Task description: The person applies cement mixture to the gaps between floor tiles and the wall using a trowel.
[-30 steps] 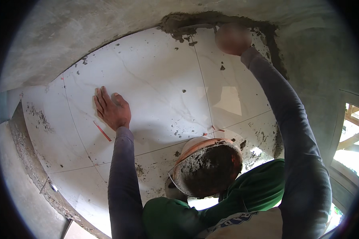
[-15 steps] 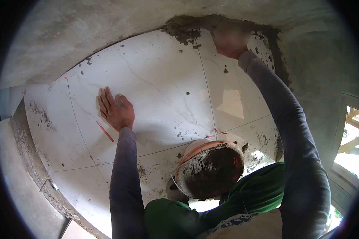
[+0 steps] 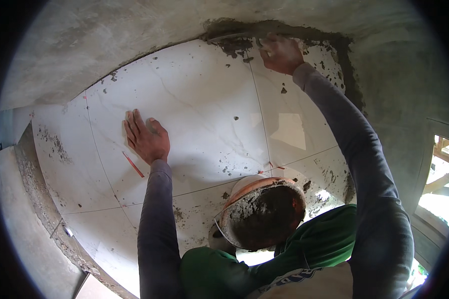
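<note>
My left hand lies flat on a large white marbled floor tile, fingers stretched out, holding nothing. At the far wall my right hand is closed around a trowel. Most of the trowel is hidden by the hand, and its thin edge is hard to make out against the wet grey mortar. That mortar runs along the joint between the tiles and the wall. Dark mortar crumbs lie on the tile beneath the right hand.
An orange-rimmed bucket with grey mortar inside stands between my knees. A red strip lies near my left wrist. Small red spacers sit where tile joints meet. Bare cement walls rise ahead and right; a rough ledge borders the left.
My right hand has moved slightly left and toward me along the wall joint, and is less blurred now. My left hand stays in place on the tile.
</note>
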{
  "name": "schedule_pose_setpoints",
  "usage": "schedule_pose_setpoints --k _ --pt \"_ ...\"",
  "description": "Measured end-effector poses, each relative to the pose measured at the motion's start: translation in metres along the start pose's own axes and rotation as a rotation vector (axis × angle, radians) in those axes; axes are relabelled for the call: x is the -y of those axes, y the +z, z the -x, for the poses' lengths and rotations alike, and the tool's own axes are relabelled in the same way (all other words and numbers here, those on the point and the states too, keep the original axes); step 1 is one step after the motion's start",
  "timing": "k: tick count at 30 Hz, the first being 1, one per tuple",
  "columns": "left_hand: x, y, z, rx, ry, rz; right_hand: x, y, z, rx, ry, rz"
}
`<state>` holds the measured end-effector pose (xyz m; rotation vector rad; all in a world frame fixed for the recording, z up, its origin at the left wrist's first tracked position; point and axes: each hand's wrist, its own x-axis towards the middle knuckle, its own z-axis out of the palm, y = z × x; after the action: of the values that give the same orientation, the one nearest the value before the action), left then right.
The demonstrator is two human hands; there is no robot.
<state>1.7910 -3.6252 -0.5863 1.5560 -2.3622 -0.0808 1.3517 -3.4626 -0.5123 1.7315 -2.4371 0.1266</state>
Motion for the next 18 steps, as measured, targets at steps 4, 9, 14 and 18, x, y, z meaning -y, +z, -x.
schedule_pose_setpoints --k 4,9,14,18 --pt "0.0 -0.002 0.005 0.009 -0.016 -0.012 -0.007 -0.006 -0.008 -0.087 0.063 -0.03" --pt "0.005 0.001 0.003 0.017 -0.016 -0.016 -0.015 -0.013 0.034 -0.27 -0.055 -0.021" --pt "0.008 -0.001 0.004 0.007 0.002 -0.03 -0.002 0.006 0.074 0.043 -0.009 -0.122" --pt "0.002 0.0 0.003 0.008 0.0 -0.024 -0.003 0.029 0.041 0.043 -0.007 -0.023"
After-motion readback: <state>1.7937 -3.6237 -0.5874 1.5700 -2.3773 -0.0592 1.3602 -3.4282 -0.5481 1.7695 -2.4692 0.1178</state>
